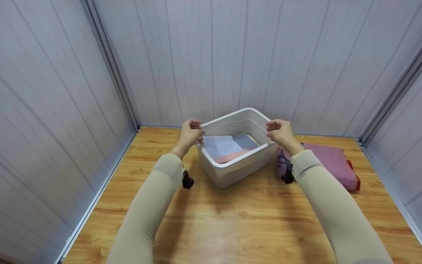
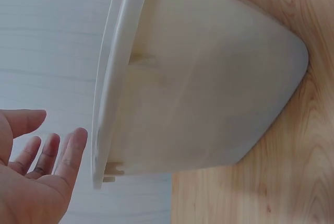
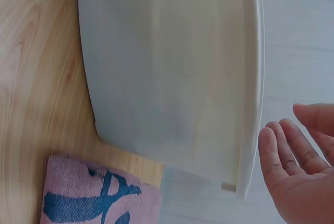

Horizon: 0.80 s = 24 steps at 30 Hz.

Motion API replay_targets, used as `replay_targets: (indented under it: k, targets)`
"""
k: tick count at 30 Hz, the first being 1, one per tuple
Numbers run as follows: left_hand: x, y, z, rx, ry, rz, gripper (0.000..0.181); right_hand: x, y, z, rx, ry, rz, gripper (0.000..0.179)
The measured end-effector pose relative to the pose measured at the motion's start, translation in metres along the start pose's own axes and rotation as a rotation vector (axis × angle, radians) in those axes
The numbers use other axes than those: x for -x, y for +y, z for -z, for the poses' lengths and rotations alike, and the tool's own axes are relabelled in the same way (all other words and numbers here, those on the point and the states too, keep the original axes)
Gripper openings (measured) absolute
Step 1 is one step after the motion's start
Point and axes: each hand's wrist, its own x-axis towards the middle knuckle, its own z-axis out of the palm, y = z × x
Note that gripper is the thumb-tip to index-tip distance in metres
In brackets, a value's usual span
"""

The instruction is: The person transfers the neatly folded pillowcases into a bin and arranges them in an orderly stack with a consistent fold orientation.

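Observation:
A white plastic bin [image 1: 240, 163] stands at an angle on the wooden floor. Inside it lie flat, folded-looking pieces [image 1: 220, 145] in pale blue, grey and salmon pink. My left hand [image 1: 190, 135] is at the bin's left end, its fingertips right by the rim; in the left wrist view the fingers [image 2: 71, 153] are gently bent, with nothing between them and the thumb. On the opposite side, my right hand [image 1: 281, 134] is level with the rim [image 3: 251, 104]. Its fingers are loosely bent and hold nothing in the right wrist view.
Right of the bin, partly behind my right forearm, lies a folded pink cloth [image 1: 328, 161] with dark markings and red at its edge. Pale panel walls [image 1: 211, 55] enclose the wooden floor [image 1: 225, 223] at the back, left and right.

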Motion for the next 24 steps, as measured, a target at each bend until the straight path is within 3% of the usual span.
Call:
replay_targets:
  k: [24]
  targets:
    - [0.007, 0.004, -0.013, -0.019, -0.096, -0.051, 0.031, 0.012, 0.012, 0.031, 0.021, -0.001, -0.025, 0.043]
